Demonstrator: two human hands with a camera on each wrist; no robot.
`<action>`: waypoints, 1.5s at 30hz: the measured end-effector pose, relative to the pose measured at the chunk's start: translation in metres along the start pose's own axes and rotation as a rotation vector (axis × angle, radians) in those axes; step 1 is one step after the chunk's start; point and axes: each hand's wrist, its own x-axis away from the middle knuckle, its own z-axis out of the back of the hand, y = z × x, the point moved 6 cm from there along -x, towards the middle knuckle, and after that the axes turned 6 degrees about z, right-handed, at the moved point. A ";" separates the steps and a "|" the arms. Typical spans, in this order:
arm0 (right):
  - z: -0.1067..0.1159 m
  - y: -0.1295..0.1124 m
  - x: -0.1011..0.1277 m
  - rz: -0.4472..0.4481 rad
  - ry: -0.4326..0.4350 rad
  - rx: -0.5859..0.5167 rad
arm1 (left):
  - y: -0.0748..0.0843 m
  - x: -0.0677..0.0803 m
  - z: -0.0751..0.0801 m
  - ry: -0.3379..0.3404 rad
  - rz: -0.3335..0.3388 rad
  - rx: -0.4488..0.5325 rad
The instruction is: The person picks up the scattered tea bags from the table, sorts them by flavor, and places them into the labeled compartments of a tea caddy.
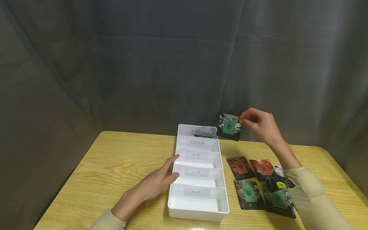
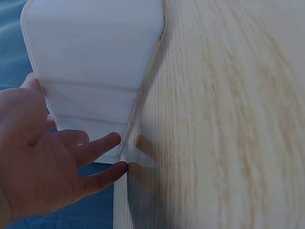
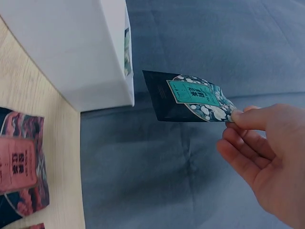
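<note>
My right hand pinches a dark tea sachet with a green label by its edge, between thumb and fingertips. The sachet hangs in the air just right of the far end of a white divided box. In the right wrist view, white flowers show on the held sachet. My left hand touches the box's left side, its fingers loosely extended along the wall in the left wrist view. Paper labels mark the compartments, and the farthest holds a thin dark packet.
Right of the box lie red-label sachets and green-label sachets on the wooden table. A black item with a yellow tag is at the right wrist. A grey curtain hangs behind.
</note>
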 end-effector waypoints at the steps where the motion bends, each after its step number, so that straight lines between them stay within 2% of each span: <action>1: 0.000 -0.003 -0.001 0.010 0.008 -0.007 | 0.000 0.000 0.000 -0.001 -0.001 -0.001; 9: -0.010 -0.026 -0.006 0.161 0.011 -0.013 | -0.001 -0.002 0.000 -0.004 -0.002 0.001; 19: -0.031 -0.051 -0.007 0.295 -0.054 -0.035 | -0.002 -0.003 0.001 -0.003 -0.007 0.002; 29: -0.047 -0.065 -0.004 0.334 -0.088 -0.081 | -0.004 -0.004 0.001 -0.008 -0.003 0.020; 38: -0.064 -0.063 0.003 0.373 -0.124 -0.080 | -0.004 -0.005 0.000 -0.013 0.004 0.024; 45: -0.074 -0.063 0.009 0.358 -0.172 -0.065 | -0.003 -0.006 -0.001 -0.017 0.007 0.027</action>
